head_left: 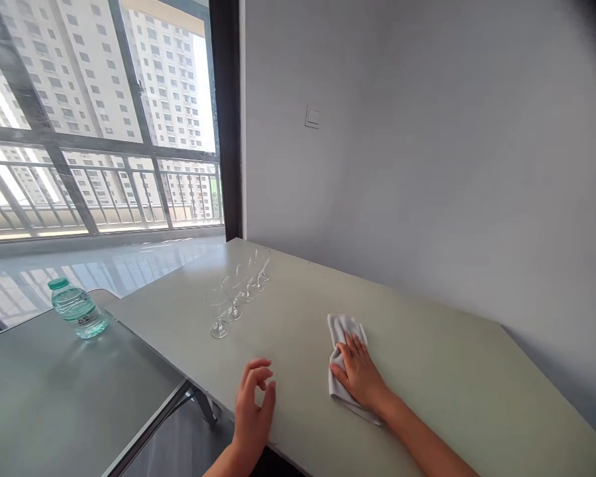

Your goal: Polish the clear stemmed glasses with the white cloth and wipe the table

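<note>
Cloth: While the right hand (pixel 360 371) lies across it, the cloth (pixel 345 324) shows as white or pale grey, soft and rumpled, with folded layers at its far end and a loose edge trailing toward the wrist; the hand hides much of its middle.
Cloth's place: flat on the pale greenish table (pixel 298 291), to the right of the left hand and well apart from the glasses.
Right hand: palm down, fingers nearly straight and close together, thumb spread; it rests on the cloth, and whether the fingers pinch any of it I cannot tell.
Left hand (pixel 255 404): near the table's close edge, fingers loosely curled, thumb apart from them, nothing in its grasp.
Glasses: a row of clear stemmed glasses (pixel 235 313), upright, running away toward the far corner; the farther ones overlap, so the count is unsure.
Bottle: a clear bottle (pixel 79 310) with a teal cap (pixel 58 283) and liquid inside, on the grey second table (pixel 24 404) at the left.
Wall: a plain grey wall (pixel 437 172) bounds the table's far side and carries a switch (pixel 312 118).
Window: beyond the dark-framed window (pixel 151 151), a railing (pixel 129 187) and tall buildings (pixel 166 86).
</note>
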A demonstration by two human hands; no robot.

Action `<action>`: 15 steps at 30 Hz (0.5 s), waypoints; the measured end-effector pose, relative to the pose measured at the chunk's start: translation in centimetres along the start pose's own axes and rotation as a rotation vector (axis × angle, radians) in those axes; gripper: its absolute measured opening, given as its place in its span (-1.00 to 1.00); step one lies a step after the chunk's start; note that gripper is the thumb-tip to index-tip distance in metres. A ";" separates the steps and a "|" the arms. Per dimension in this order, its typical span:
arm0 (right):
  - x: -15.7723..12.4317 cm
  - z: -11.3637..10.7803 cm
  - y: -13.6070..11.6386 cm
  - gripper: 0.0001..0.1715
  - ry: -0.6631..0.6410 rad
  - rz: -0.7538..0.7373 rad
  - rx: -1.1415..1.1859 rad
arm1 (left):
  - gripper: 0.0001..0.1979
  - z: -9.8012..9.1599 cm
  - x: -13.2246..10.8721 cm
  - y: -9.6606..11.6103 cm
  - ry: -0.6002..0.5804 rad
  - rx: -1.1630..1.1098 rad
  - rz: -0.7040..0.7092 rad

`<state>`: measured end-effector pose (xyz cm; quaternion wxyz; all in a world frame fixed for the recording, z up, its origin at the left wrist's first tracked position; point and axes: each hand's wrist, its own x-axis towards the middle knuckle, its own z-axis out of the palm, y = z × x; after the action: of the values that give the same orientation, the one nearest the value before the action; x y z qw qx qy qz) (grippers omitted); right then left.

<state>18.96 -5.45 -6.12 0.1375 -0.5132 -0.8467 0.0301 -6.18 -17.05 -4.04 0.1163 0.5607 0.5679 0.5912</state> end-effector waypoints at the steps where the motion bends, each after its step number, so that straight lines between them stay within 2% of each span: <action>1: 0.1 0.0 -0.9 -0.45 -0.002 -0.034 0.024 | -0.89 -0.6 1.0 -0.6 0.091 -0.040 -0.082; 4: 0.1 0.1 -3.0 -0.51 0.003 -0.127 0.091 | -0.71 -2.8 4.4 -2.3 0.333 -0.130 -0.338; 6: 0.0 0.1 -4.0 -0.49 0.004 -0.187 0.131 | -0.55 -4.1 6.6 -3.2 0.373 -0.119 -0.451; 9: 0.4 -0.1 -5.0 -0.47 0.003 -0.219 0.201 | -0.36 -5.1 8.9 -3.9 0.323 -0.115 -0.500; 11: 0.9 -0.6 -5.4 -0.53 0.030 -0.162 0.291 | -0.27 -5.1 9.7 -4.3 0.261 -0.162 -0.519; 13: 1.6 -1.2 -5.5 -0.59 0.062 -0.023 0.462 | -0.23 -5.0 10.2 -4.7 0.203 -0.195 -0.538; 15: 2.2 -2.0 -5.3 -0.62 0.073 0.175 0.723 | -0.23 -4.9 10.5 -5.0 0.166 -0.198 -0.541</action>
<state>13.94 -6.19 -2.73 0.3366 -0.5028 -0.7289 0.3203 -16.19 -9.89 -1.17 0.2766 0.3247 0.6439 0.6351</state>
